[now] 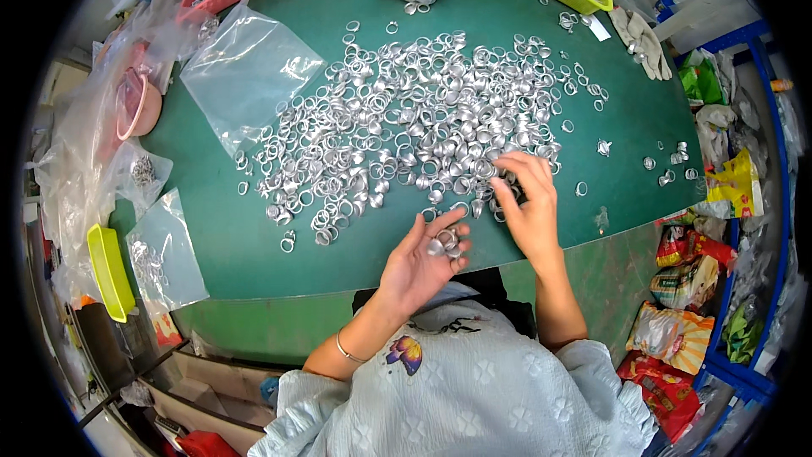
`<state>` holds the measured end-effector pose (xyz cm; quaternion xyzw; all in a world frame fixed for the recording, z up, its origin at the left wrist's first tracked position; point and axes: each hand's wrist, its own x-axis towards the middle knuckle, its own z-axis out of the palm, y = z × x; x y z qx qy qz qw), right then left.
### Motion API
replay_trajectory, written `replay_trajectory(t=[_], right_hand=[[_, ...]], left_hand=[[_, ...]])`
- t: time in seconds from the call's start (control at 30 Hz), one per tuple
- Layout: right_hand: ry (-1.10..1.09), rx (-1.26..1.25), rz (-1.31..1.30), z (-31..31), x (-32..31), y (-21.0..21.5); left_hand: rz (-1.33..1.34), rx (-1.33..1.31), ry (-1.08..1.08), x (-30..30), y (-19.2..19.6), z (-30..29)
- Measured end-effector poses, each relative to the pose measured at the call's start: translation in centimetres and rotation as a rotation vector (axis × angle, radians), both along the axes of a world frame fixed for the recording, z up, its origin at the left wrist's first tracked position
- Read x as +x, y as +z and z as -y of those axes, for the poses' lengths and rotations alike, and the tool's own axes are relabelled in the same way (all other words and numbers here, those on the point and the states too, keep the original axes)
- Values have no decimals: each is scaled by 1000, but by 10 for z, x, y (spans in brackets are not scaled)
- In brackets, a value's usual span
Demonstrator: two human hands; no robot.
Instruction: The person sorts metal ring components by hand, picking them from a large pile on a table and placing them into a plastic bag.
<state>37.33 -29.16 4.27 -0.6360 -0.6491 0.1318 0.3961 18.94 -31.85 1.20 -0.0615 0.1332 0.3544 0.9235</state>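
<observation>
The left forearm slants forward and inward across the front of the torso. At its end the left hand is turned palm up, shaped into a shallow cup — the fingers curl inward, while the left thumb stands apart and points forward. The right forearm runs more nearly straight ahead, leaning slightly left toward the wrist. The right hand reaches farther forward than the left, its back mostly upward. Its fingers bend over toward the left, and the right thumb is spread from the index finger — a clear gap lies between them. The two hands are near each other but apart.
</observation>
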Motion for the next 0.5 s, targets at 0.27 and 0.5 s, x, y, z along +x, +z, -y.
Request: replay_trajectory(t=[0.27, 0.5], right_hand=[[-78, 111, 184, -5, -4, -25], [-42, 86, 13, 8, -13, -5]], left_hand=[[-65, 28, 87, -3, 12, -2], [20, -58, 46, -5, 22, -8]])
